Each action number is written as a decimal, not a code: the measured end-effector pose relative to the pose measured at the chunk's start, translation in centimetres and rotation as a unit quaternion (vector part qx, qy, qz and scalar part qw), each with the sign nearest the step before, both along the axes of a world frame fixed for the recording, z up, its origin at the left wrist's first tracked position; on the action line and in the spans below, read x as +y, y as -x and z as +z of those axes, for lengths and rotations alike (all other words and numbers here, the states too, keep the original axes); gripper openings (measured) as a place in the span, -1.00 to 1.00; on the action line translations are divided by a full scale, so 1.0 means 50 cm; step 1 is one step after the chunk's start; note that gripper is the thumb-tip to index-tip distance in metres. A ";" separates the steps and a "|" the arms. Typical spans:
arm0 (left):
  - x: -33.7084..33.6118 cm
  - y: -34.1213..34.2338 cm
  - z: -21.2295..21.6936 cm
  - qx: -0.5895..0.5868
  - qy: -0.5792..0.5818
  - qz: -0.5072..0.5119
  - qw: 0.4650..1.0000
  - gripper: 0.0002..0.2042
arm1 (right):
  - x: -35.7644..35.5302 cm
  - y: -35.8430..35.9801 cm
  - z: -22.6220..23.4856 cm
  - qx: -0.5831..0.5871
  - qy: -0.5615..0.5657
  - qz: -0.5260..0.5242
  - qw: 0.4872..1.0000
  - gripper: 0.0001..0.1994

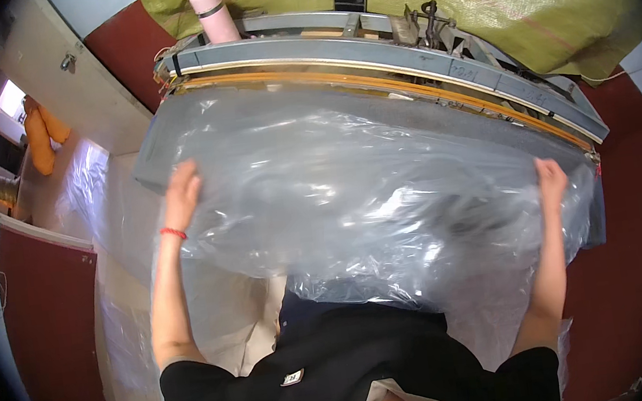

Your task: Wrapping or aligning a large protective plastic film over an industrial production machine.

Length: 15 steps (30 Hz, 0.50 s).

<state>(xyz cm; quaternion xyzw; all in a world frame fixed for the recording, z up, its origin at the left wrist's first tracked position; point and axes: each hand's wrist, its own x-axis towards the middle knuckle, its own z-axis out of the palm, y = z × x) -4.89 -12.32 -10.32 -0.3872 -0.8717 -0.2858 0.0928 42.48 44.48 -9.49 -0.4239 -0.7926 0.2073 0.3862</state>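
A large sheet of clear plastic film (pixel 279 181), creased and glossy, lies over the grey work table in front of me and hangs down over its near edge against my body. At the film's left part is my left hand (pixel 182 194), its fingers apart and slightly bent, touching the film; a red cord bracelet circles the wrist. My right hand (pixel 550 178) is closed on the film near the table's right end, with a bunched fold below it. Both arms reach wide apart. Part of the film is smeared by motion.
A curved-looking metal machine frame (pixel 319 45) with an orange strip (pixel 307 78) runs along the table's far side. On it stands a pink bottle (pixel 213 15). Behind hangs a yellow-green woven sheet (pixel 472 1). To the left are a door (pixel 78 85) and more film on the floor.
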 end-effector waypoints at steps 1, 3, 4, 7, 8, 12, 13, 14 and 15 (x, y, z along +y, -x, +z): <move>0.015 -0.056 0.005 -0.010 -0.020 -0.038 0.999 -0.67 | 0.027 -0.066 -0.007 -0.024 -0.016 -0.027 0.999 -0.83; 0.049 -0.154 0.029 -0.075 -0.060 -0.078 0.992 -0.68 | 0.049 -0.173 -0.012 -0.034 -0.044 -0.041 0.998 -0.82; 0.059 -0.188 0.039 -0.137 -0.101 -0.117 0.978 -0.69 | 0.057 -0.215 -0.013 -0.047 -0.054 -0.057 0.996 -0.81; 0.061 -0.219 0.050 -0.136 -0.112 -0.040 0.984 -0.69 | 0.076 -0.278 -0.017 -0.067 -0.054 -0.083 0.993 -0.80; 0.072 -0.217 0.048 -0.127 -0.166 0.001 0.978 -0.73 | 0.079 -0.288 -0.019 -0.074 -0.048 -0.102 0.991 -0.79; 0.104 -0.196 0.064 -0.129 -0.174 0.018 0.976 -0.85 | 0.075 -0.285 -0.029 -0.058 -0.045 -0.111 0.991 -0.77; 0.109 -0.197 0.062 -0.130 -0.170 0.024 0.976 -0.85 | 0.070 -0.282 -0.025 -0.060 -0.050 -0.117 0.990 -0.76; 0.111 -0.200 0.058 -0.195 -0.148 0.027 0.969 -0.85 | 0.067 -0.281 -0.027 -0.061 -0.054 -0.124 0.989 -0.75; 0.117 -0.202 0.052 -0.259 -0.127 0.027 0.957 -0.85 | 0.071 -0.284 -0.030 -0.064 -0.053 -0.122 0.989 -0.75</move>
